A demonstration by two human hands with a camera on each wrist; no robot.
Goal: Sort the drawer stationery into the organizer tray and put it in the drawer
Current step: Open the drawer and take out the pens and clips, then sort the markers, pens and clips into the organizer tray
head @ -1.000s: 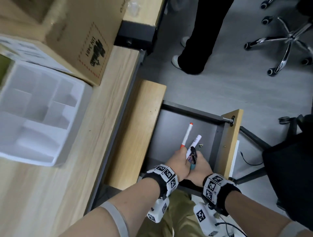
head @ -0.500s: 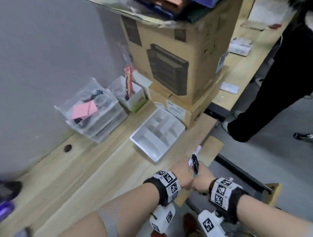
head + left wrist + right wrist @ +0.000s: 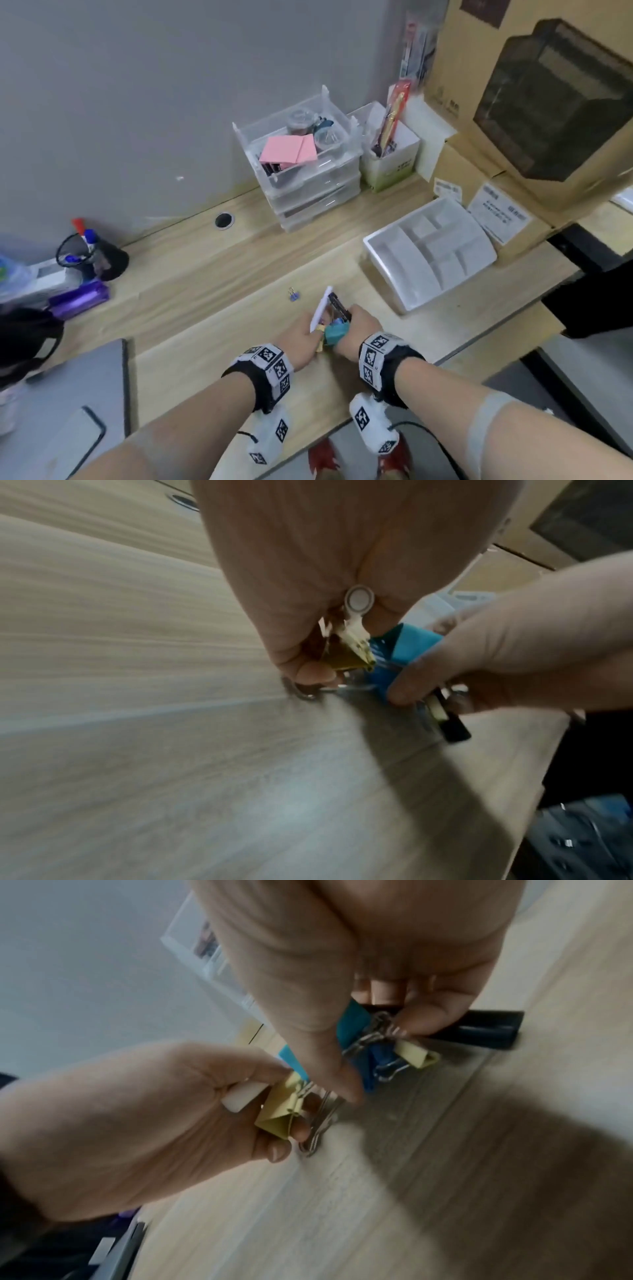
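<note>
Both hands are pressed together low over the wooden desk (image 3: pixel 212 274), holding a handful of stationery. My left hand (image 3: pixel 301 330) grips a white marker (image 3: pixel 320 308) and a yellow binder clip (image 3: pixel 277 1112). My right hand (image 3: pixel 358 322) grips a teal binder clip (image 3: pixel 334 334), a blue clip (image 3: pixel 377 1053), a small yellow clip (image 3: pixel 416 1053) and a black bar-shaped item (image 3: pixel 489 1028). The clips' wire handles touch the desk. One small blue binder clip (image 3: pixel 293 295) lies loose just beyond the hands. To the right on the desk sits the white organizer tray (image 3: pixel 387 260), with nothing in its compartments.
Clear stacked drawers (image 3: pixel 315 192) with pink notes and a white pen box (image 3: pixel 390 154) stand at the wall. Cardboard boxes (image 3: pixel 534 102) crowd the right behind the tray. At far left are a black pen cup (image 3: pixel 92 257) and a purple case (image 3: pixel 78 299).
Both hands lifted the stationery out of the open drawer and brought it onto the desk top. The head view swung from the drawer to the desk.
</note>
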